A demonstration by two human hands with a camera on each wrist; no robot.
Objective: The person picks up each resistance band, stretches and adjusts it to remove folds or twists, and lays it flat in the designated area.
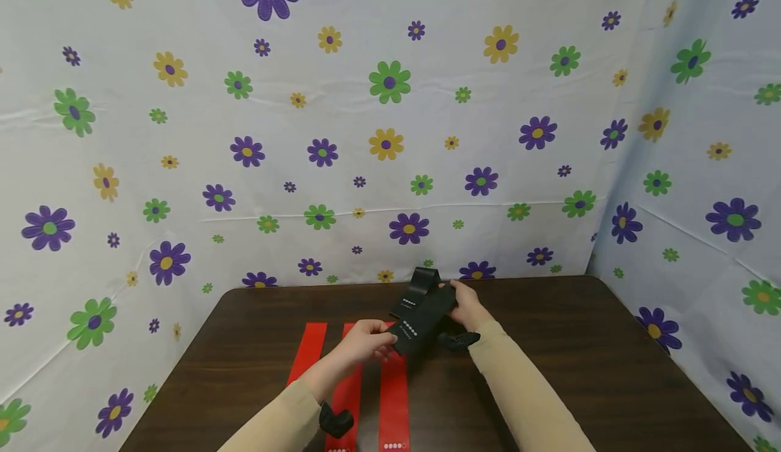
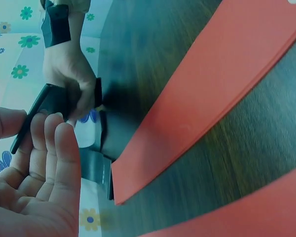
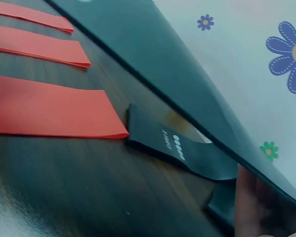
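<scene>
Beige sleeves (image 1: pixel 271 419) reach over the table (image 1: pixel 610 371); the left hand (image 1: pixel 360 343) pinches one end of a black band (image 1: pixel 422 320) between thumb and fingers, and the right hand (image 1: pixel 468 307) grips its other end. That band is above the tabletop, toward the far edge. Just beyond, a second black band (image 1: pixel 410 299) lies by that edge. Three red bands (image 1: pixel 394 404) point toward it, nearer the left edge.

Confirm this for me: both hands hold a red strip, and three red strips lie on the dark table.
Wrong colour: the strip between the left hand and right hand is a black strip, as the head view shows. Three red strips do lie on the dark table.
</scene>
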